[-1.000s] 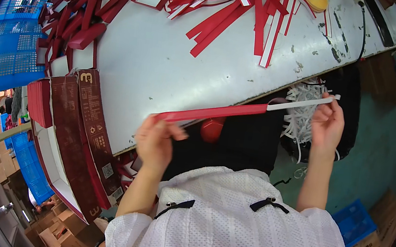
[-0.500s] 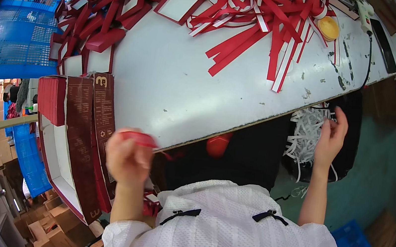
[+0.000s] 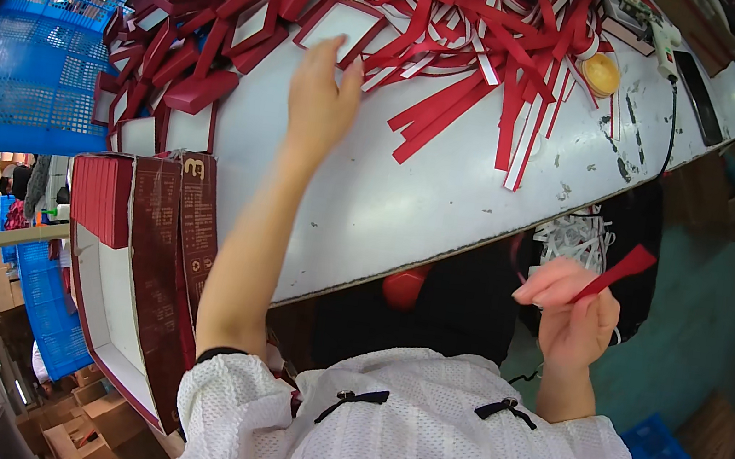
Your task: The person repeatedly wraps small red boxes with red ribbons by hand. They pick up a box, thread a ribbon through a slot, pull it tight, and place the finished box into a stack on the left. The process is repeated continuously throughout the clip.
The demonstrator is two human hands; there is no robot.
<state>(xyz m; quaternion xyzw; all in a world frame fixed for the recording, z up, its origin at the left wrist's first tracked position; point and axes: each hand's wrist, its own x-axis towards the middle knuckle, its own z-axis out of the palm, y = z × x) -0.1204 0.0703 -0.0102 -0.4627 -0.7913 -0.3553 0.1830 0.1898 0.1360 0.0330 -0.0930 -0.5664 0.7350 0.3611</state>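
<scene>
Over white bench, L hand has come up from edge, fingers spread wide, empty, nearing red box frames; R hand now below bench, pinching red strip, so next piece pickup likely underway.

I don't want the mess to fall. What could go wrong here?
The left hand reaches among loose red box frames; a nudge might push some off the white table. The right hand holds a red strip off the table's edge, so it might drop to the floor.
</scene>
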